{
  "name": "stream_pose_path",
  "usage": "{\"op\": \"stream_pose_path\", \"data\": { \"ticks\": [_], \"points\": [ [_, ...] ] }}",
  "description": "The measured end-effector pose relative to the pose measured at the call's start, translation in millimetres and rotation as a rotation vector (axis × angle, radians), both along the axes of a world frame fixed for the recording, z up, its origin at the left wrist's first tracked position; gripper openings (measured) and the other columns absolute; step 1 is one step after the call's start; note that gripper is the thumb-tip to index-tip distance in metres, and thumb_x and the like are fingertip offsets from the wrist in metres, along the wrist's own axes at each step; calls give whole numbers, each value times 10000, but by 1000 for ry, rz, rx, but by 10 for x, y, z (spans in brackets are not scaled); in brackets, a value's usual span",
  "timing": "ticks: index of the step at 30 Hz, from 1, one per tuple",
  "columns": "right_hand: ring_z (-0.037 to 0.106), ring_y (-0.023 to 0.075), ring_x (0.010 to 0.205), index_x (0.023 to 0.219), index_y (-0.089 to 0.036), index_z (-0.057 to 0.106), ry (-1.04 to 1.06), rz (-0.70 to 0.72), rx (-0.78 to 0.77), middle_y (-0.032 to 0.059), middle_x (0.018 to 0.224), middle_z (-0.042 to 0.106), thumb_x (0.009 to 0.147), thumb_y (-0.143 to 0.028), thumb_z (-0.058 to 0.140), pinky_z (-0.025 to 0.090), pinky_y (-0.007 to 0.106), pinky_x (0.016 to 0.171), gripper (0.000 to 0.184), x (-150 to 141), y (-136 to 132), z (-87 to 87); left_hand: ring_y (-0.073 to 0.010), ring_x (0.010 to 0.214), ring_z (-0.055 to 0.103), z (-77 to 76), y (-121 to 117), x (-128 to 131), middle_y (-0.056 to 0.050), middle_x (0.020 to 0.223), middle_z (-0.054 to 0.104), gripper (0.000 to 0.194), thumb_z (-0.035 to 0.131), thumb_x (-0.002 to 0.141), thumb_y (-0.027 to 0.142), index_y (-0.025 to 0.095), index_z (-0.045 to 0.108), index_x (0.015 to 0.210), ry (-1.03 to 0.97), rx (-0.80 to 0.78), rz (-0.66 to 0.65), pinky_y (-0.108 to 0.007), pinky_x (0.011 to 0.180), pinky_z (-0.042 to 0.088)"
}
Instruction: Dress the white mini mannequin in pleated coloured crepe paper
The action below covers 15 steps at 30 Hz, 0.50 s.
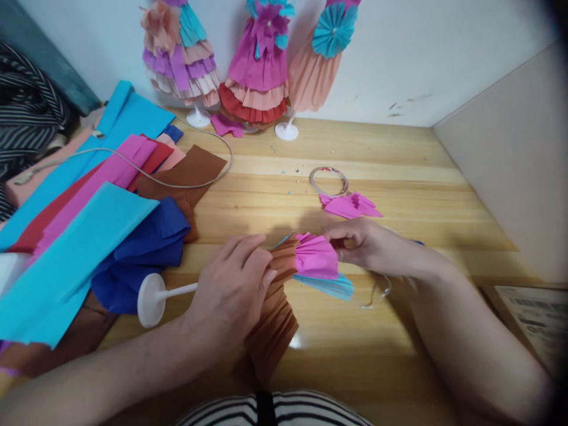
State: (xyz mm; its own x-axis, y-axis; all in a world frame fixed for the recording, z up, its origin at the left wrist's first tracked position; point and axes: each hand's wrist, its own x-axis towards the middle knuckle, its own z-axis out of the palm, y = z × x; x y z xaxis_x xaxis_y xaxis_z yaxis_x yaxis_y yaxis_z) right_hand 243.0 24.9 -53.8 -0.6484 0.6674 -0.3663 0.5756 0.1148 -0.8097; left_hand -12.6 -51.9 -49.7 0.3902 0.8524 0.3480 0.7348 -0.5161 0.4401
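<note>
My left hand [235,278] is closed around a small crepe-paper dress on a white stand, whose round base [151,300] sticks out to the left. Pleated brown crepe paper [275,322] hangs from under its fingers. Gathered pink crepe paper [317,257] fans out to the right of the brown, with a light blue pleated piece [328,286] below it. At the pink paper's right edge, my right hand [361,242] has its fingertips pinched together. What lies between them is mostly hidden. A thin clear strand [376,294] hangs beneath the right wrist.
Folded crepe paper in blue [80,254], dark blue [146,254] and other colours is heaped at left, crossed by a grey cable [177,186]. Three paper dresses on stands line the wall [260,65]. A tape roll [329,181], beads and pink scraps [350,205] lie ahead; a box [532,319] is at right.
</note>
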Motion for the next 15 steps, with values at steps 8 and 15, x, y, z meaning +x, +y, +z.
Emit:
{"op": "stream_pose_path", "data": {
  "ticks": [8,15],
  "points": [
    [671,187,804,988,-138,730,42,23,11,80,916,735,858,-457,601,527,273,723,368,-1,-4,2,-204,817,632,-85,83,91,-95,893,703,135,494,896,142,125,627,915,-16,71,-5,-344,743,547],
    [667,197,795,985,-152,738,34,29,-12,68,882,735,849,-476,605,526,273,711,376,-20,-2,14,-186,736,625,-96,87,103,-79,786,691,216,496,885,126,148,627,715,-16,63,0,-319,677,542]
  ]
}}
